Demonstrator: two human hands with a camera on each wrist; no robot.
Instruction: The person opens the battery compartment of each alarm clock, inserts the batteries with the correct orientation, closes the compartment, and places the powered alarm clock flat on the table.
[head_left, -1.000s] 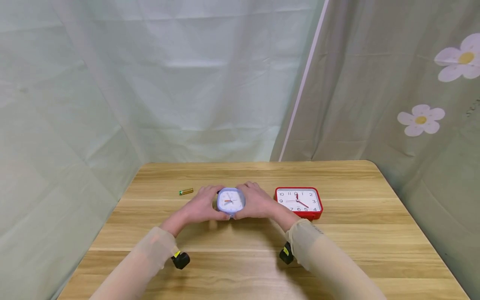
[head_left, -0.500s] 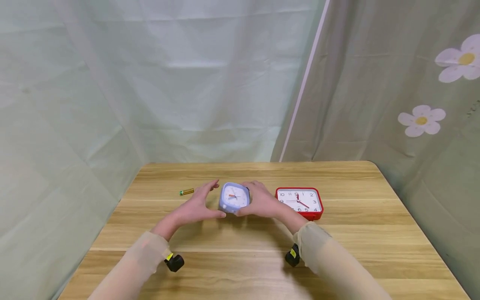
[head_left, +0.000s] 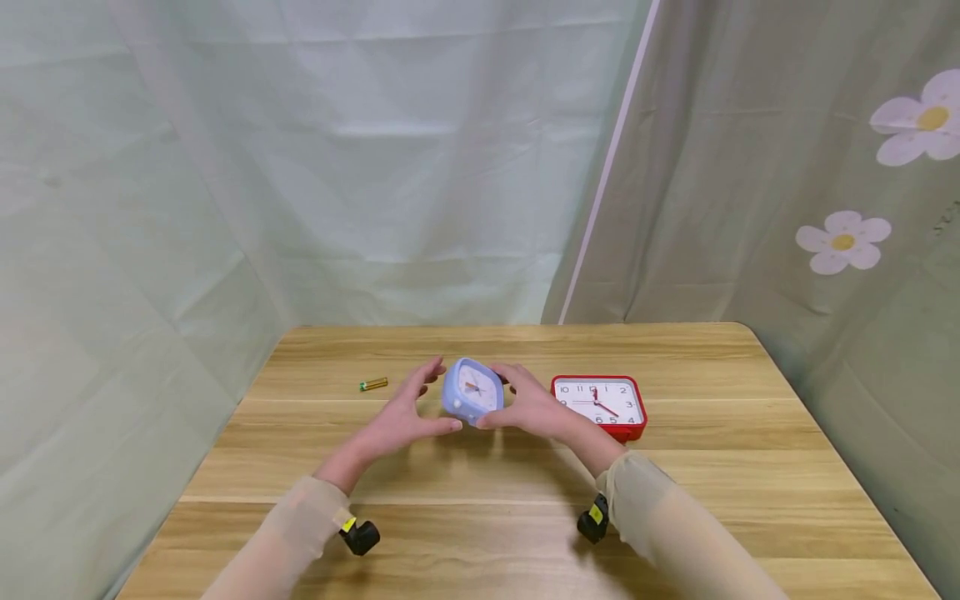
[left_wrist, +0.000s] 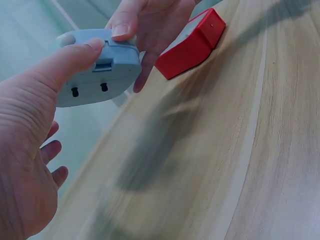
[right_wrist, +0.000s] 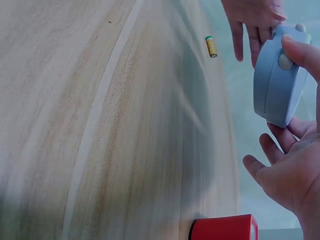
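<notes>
A small light-blue alarm clock [head_left: 477, 388] with a white face is held above the wooden table, tilted. My right hand [head_left: 534, 408] grips it by its right side, thumb at the near edge and fingers at the far edge. Two black knobs and a latch show on the clock's back [left_wrist: 107, 82] in the left wrist view. Spread fingers and thumb of my left hand [head_left: 401, 417] frame its left side. Whether the left thumb touches the casing, I cannot tell. In the right wrist view two pale buttons stick out of the clock [right_wrist: 276, 80].
A red rectangular clock [head_left: 600, 402] lies face up on the table [head_left: 465, 533], just right of my right hand. Beyond my left hand, to the left, lies a gold-and-green battery [head_left: 373, 384]. A pale curtain [head_left: 420, 167] hangs behind the table.
Both hands were on the clock; the left hand has let go. The right hand has moved slightly right and turned the clock, so its face tilts and its left side shows.
</notes>
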